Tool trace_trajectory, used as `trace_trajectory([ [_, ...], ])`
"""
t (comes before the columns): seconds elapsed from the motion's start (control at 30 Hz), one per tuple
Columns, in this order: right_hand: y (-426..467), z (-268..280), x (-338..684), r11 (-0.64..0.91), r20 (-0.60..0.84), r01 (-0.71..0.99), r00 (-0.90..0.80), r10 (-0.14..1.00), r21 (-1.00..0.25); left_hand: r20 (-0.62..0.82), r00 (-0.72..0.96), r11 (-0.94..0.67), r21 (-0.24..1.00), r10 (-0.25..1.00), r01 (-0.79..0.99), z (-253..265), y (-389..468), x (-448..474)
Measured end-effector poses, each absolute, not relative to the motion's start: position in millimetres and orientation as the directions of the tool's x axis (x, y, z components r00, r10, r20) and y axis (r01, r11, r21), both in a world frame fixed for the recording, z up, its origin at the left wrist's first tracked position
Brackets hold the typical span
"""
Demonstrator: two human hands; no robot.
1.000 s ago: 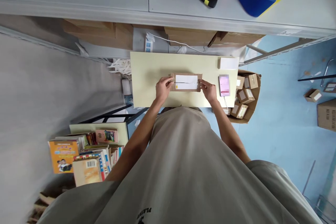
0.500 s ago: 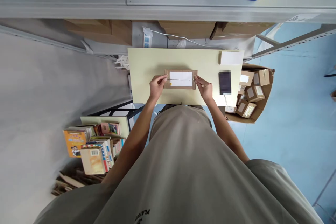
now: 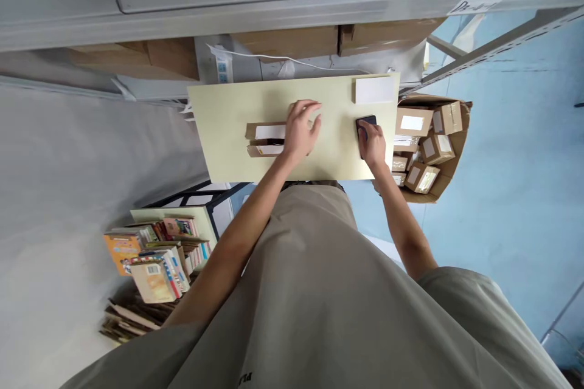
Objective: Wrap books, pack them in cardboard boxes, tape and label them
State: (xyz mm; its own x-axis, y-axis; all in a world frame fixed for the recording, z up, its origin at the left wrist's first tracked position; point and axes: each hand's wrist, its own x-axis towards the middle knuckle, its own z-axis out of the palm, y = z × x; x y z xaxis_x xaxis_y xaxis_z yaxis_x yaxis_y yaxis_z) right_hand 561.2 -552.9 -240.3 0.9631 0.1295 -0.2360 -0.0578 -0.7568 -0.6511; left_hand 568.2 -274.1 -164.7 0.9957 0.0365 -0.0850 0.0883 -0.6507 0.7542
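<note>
Left arm [image 3: 237, 237]: forearm bare, angled forward and inward from the body's left side. Left hand [image 3: 302, 132]: raised in a loose curve, fingers bent, thumb apart from them. Right arm [image 3: 404, 216]: forearm bare, reaching forward and slightly inward. Right hand [image 3: 371, 143]: fingers curled, knuckles uppermost; extent of closure not determinable. Hands are well apart.

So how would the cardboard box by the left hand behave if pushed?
The box lies low and flat on the table, so it would probably slide rather than tip. Its top is split lengthwise, so the flaps may bend under pressure.
</note>
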Motion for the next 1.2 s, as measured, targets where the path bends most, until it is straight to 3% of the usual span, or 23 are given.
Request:
trace_trajectory([
  [0.13, -576.2, -264.0, 568.9, -0.81, -0.315, -0.089, 0.941, 0.122, -0.58, -0.17, 0.984, -0.623, 0.776, -0.051, 0.101, -189.2, -327.6, 594.4],
  [0.3, -580.0, -272.6, 572.9, -0.813, -0.322, -0.088, 0.938, 0.127, -0.576, -0.265, 0.964, -0.587, 0.778, 0.021, 0.226, -230.3, -348.0, 610.2],
  [0.5, -598.0, -299.2, 639.6, -0.786, -0.173, -0.171, 0.981, -0.082, -0.594, -0.416, 0.906, -0.505, 0.766, 0.086, 0.399, -289.2, -367.6, 648.0],
  [0.7, -602.9, -332.3, 682.8, -0.791, -0.194, -0.3, 0.953, -0.231, -0.534, -0.409, 0.909, -0.504, 0.771, 0.079, 0.39, -337.0, -387.9, 676.0],
  [0.97, -598.7, -327.4, 678.0, -0.764, -0.285, -0.38, 0.921, -0.264, -0.521, -0.386, 0.922, -0.544, 0.777, -0.016, 0.316, -343.1, -391.1, 666.2],
  [1.2, -607.0, -334.7, 683.3, -0.727, -0.132, -0.313, 0.946, -0.297, -0.611, -0.452, 0.873, -0.451, 0.75, 0.182, 0.483, -319.4, -400.0, 675.8],
])
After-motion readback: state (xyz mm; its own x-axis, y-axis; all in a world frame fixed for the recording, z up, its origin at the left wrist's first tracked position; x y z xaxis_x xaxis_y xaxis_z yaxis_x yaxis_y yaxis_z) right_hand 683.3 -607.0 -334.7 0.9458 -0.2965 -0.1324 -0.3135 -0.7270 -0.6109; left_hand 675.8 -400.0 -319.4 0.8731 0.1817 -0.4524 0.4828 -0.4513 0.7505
